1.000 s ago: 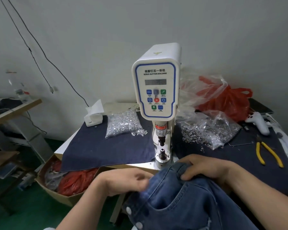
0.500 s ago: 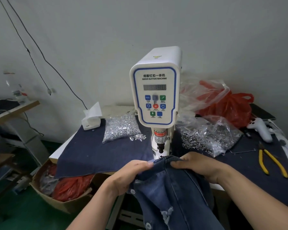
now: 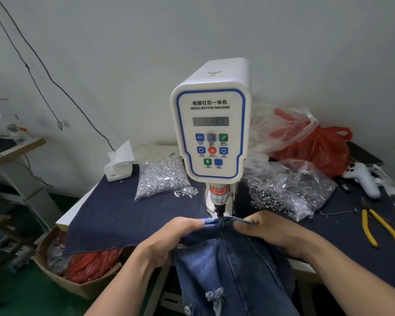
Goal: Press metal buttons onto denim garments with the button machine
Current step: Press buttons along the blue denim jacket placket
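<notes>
A white servo button machine [image 3: 211,124] stands at the table's middle, its press head pointing down just above the cloth. A blue denim garment [image 3: 233,265] hangs off the table's front edge, its top hem lying under the press head. My left hand [image 3: 169,238] grips the hem on the left of the press. My right hand [image 3: 267,231] pinches the hem on the right. The die under the cloth is hidden. A clear bag of silver buttons [image 3: 162,176] lies left of the machine, and a bag of metal rings [image 3: 285,192] lies right.
Dark denim cloth [image 3: 128,215] covers the table. Yellow-handled pliers [image 3: 379,229] and a white controller [image 3: 363,179] lie at the right, a tissue box [image 3: 119,165] at the back left. Red plastic bags [image 3: 312,147] sit behind. A cardboard box [image 3: 78,267] stands on the floor at left.
Both hands have lifted the denim hem forward and up until it lies under the press head, covering the lower die. The camera has moved closer to the machine.
</notes>
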